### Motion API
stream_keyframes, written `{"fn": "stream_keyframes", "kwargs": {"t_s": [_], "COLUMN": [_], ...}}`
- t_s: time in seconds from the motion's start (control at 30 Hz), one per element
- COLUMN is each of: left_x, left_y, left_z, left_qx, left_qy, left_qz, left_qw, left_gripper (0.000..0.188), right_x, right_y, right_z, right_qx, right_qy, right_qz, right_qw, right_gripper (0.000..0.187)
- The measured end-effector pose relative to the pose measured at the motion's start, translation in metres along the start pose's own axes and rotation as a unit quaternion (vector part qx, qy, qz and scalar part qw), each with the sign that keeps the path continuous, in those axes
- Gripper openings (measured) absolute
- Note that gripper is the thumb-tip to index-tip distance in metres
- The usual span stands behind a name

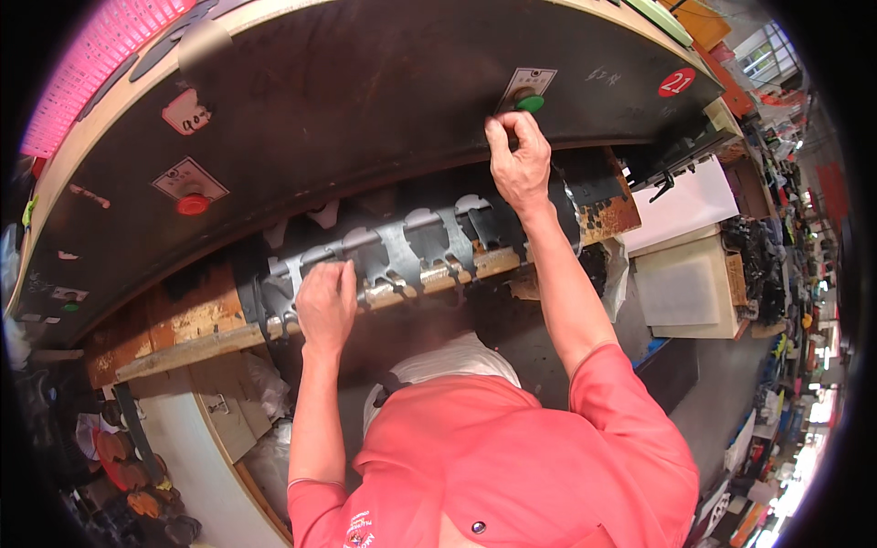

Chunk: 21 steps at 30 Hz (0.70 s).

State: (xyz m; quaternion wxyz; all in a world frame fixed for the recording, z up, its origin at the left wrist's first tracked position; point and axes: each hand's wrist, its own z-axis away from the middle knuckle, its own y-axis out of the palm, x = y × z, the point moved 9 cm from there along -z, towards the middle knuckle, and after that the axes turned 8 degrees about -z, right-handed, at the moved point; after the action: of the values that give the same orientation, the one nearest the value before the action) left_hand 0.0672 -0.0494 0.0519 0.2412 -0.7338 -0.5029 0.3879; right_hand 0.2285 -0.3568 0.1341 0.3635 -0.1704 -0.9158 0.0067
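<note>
The dark cut sheet (397,245) is lying along the front of the worktop (201,308). Its long way is running from between 8 and 9 o'clock to between 2 and 3 o'clock. The left hand (326,297) is nearer to it: this hand is sitting over the sheet's left end, and most of the sheet is lying toward 2 o'clock from it. Its fingers are curling in, but they are hiding their tips, so I can't see if they are pinching the sheet.

The right hand (521,160) is reaching up past the sheet's other end, and the sheet's middle is lying at 8 o'clock from it. The green button (530,102) is sitting just above this hand, near 12 o'clock. The fingers are bending loosely, and no thing is showing in them. I can't see if they are touching the button. The red button (192,203) is sitting well apart, at 10 o'clock from the left hand.
</note>
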Motion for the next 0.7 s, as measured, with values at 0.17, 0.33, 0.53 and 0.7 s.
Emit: {"fn": "stream_keyframes", "kwargs": {"t_s": [0.17,0.33,0.53,0.7], "left_x": [0.001,-0.003,-0.007,-0.007], "left_y": [-0.004,-0.009,-0.008,0.002], "left_z": [0.000,-0.004,0.006,0.015], "left_qx": [-0.033,-0.031,0.023,0.050], "left_qy": [0.001,-0.011,-0.020,-0.055], "left_qz": [0.005,0.007,0.032,-0.010], "left_qw": [0.999,0.999,0.999,0.997], "left_gripper": [0.014,0.010,0.014,0.015], "right_x": [-0.024,-0.018,-0.019,-0.024], "right_y": [-0.005,0.023,0.025,0.023], "right_z": [0.106,0.143,0.139,0.144], "right_qx": [0.043,0.144,0.155,0.157], "right_qy": [0.161,0.084,0.101,0.129], "right_qz": [-0.032,0.056,0.051,0.044], "right_qw": [0.986,0.984,0.981,0.978], "right_gripper": [0.015,0.012,0.015,0.014]}}
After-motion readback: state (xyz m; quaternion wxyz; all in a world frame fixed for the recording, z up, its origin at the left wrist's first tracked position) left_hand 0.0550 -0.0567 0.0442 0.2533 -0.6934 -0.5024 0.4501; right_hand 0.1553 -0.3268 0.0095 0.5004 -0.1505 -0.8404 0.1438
